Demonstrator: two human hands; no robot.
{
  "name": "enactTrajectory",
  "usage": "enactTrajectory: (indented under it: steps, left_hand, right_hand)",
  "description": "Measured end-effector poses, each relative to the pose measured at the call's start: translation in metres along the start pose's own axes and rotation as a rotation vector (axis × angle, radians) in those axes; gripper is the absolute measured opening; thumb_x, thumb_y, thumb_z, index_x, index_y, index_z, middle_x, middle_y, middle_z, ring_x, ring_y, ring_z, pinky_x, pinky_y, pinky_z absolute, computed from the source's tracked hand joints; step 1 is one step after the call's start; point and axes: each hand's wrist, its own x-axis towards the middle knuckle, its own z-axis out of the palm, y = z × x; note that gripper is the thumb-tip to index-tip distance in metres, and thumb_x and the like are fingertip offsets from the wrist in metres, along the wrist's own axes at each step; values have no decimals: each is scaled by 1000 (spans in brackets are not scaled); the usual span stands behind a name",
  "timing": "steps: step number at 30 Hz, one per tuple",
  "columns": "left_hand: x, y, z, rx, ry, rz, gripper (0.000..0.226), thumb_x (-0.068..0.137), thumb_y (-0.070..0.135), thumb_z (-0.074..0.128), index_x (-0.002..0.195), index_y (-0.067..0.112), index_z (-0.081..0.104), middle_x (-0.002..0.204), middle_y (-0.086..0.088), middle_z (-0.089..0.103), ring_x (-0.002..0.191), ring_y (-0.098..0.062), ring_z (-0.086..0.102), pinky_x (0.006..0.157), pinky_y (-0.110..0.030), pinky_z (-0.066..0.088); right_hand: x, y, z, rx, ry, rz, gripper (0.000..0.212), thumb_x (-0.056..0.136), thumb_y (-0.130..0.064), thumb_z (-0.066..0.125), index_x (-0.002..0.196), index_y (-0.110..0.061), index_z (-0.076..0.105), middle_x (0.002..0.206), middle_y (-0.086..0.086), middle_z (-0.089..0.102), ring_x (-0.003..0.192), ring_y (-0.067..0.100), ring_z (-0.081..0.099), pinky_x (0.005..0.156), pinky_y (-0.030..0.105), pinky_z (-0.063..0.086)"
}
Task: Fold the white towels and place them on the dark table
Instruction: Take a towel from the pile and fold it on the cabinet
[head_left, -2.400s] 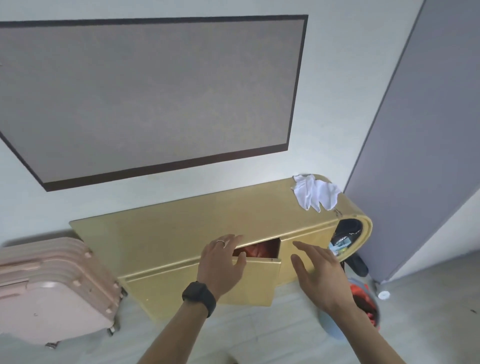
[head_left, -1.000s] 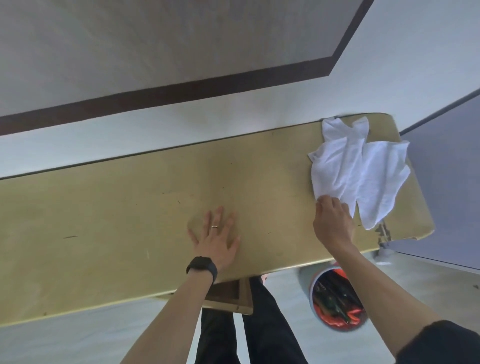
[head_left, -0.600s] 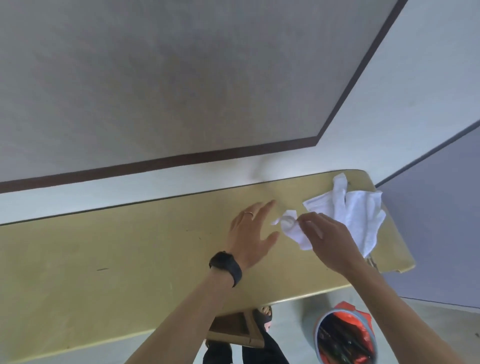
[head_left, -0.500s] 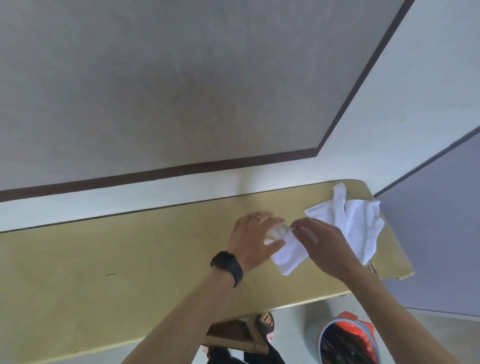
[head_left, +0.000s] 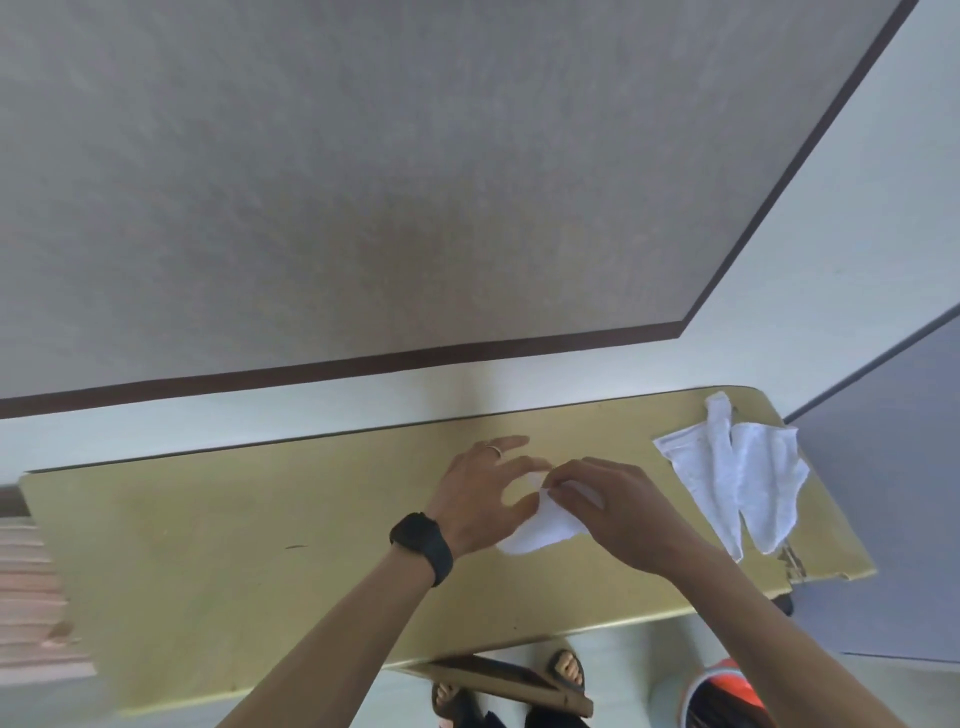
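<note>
One white towel (head_left: 540, 530) is off the towel pile (head_left: 737, 478) now, dragged left of it; my right hand (head_left: 618, 509) pinches its top edge, my left hand (head_left: 483, 493) just joined, pinching alongside; pile's still unfolded on the yellowish tabletop (head_left: 260, 545); folding's only starting, I'd say.

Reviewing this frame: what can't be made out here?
Head view only.
1. Held towel: mostly hidden by left hand and right hand; fold state unclear.
2. Spare towels: bunched together, count unclear.
3. Orange bucket: cut off by bottom edge.
</note>
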Motion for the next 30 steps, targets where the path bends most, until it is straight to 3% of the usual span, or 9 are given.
enactTrajectory:
  steps: [3, 5, 8, 11, 16, 20, 23, 27, 30]
  left_hand:
    - [-3, -9, -3, 57, 22, 10, 19, 98, 42, 49, 107, 30, 60, 140, 12, 54, 125, -12, 48, 107, -34, 33]
    - [-10, -14, -7, 54, 52, -6, 17, 101, 37, 43, 104, 23, 52, 115, 7, 65, 103, -17, 57, 89, -31, 41]
    - [-21, -20, -10, 87, 94, 24, 17, 105, 33, 34, 106, 19, 44, 88, -1, 63, 83, -26, 56, 68, -28, 29]
    - [-34, -33, -11, 175, 83, 103, 28, 107, 32, 34, 124, 17, 51, 99, -2, 66, 92, -26, 58, 78, -29, 35]
    - [-59, -80, -8, 395, 126, 241, 32, 99, 36, 36, 92, 22, 65, 77, 6, 63, 64, -16, 59, 63, -27, 49]
    - [-70, -107, -26, 480, 141, 165, 39, 97, 36, 35, 89, 19, 69, 77, 4, 66, 64, -19, 61, 64, -30, 50]
    - [-71, -118, -38, 474, 148, 70, 40, 99, 37, 36, 95, 19, 72, 81, 3, 70, 69, -21, 63, 67, -33, 49]
    - [-58, -121, -58, 371, 197, -50, 23, 101, 31, 54, 109, 20, 73, 94, 2, 74, 86, -24, 64, 79, -36, 45]
    - [-44, -119, -71, 317, 288, -132, 22, 101, 32, 54, 107, 22, 73, 86, 4, 74, 84, -23, 63, 83, -36, 43]
  right_hand:
    - [2, -7, -3, -38, 45, 8, 14, 98, -35, 53, 102, -39, 66, 98, -25, 65, 90, 1, 61, 77, 30, 51]
    - [2, -8, -4, -88, 69, 26, 14, 99, -37, 51, 102, -38, 65, 99, -26, 65, 90, 0, 60, 77, 30, 51]
    - [-1, -9, -1, -132, 73, 71, 14, 100, -38, 50, 104, -38, 64, 101, -26, 64, 91, 2, 59, 77, 31, 51]
    - [-3, -11, 6, -124, 102, 88, 15, 100, -35, 49, 104, -37, 64, 102, -24, 64, 92, 2, 59, 78, 30, 50]
    - [-9, -7, 24, -199, 123, -17, 18, 101, -22, 54, 111, -26, 68, 99, -16, 66, 93, 7, 58, 78, 29, 50]
    - [-7, 6, 30, -338, 129, -69, 22, 96, -8, 59, 113, -17, 69, 96, -4, 68, 89, 19, 62, 74, 30, 51]
    - [7, 12, 31, -388, 121, -59, 20, 98, -13, 58, 113, -15, 71, 96, 0, 71, 90, 24, 64, 76, 33, 51]
    - [38, 24, 27, -401, 84, -11, 24, 101, -19, 52, 117, -16, 69, 107, 0, 71, 102, 24, 63, 85, 34, 48]
    - [63, 31, 20, -423, 135, -13, 23, 101, -21, 52, 115, -17, 69, 105, -1, 71, 100, 25, 61, 83, 35, 47]
